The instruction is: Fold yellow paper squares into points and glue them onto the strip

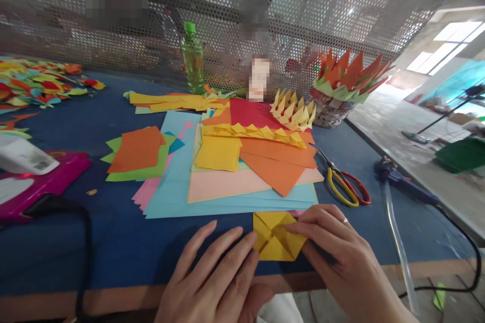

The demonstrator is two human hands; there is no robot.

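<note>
Hands [215, 277] hide parts of folded yellow paper [279, 248]; pink device [71, 166] cut off

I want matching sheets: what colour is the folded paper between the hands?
The folded paper is yellow; it shows best in the head view.

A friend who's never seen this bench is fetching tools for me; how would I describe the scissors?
On the blue table, find the big pile of coloured paper near the middle. Just to its right, between the pile and a blue corded tool, lie the scissors. Their two loop handles, one yellow and one red, set them apart.
</note>
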